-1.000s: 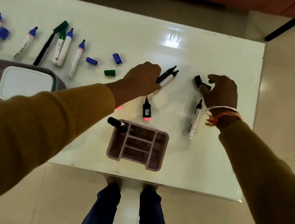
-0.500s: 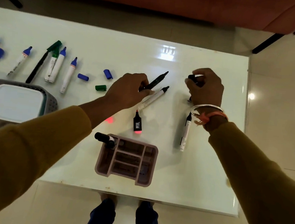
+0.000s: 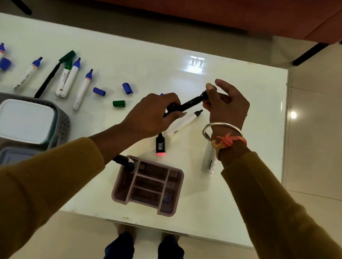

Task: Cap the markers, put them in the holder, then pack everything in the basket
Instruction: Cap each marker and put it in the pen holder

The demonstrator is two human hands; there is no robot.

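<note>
My left hand (image 3: 152, 117) grips the barrel of a black marker (image 3: 188, 104) above the table. My right hand (image 3: 227, 105) pinches a black cap (image 3: 206, 95) at the marker's tip end. Under them lies an uncapped white marker (image 3: 185, 122). A black highlighter with a pink end (image 3: 160, 146) lies just below. Another white marker (image 3: 212, 163) is partly hidden by my right wrist. The pink holder (image 3: 172, 207) stands at the near edge with one black marker (image 3: 124, 162) in its corner.
Several uncapped blue and green markers (image 3: 67, 78) lie at the far left with loose blue caps (image 3: 99, 91) and a green cap (image 3: 119, 103). A grey basket (image 3: 64, 121) holding a white box (image 3: 23, 120) sits at the left. The table edge (image 3: 283, 138) runs at the right.
My left hand lifted the black marker off the table. My right hand brought the black cap over to the marker's tip. The white marker stayed on the table.
</note>
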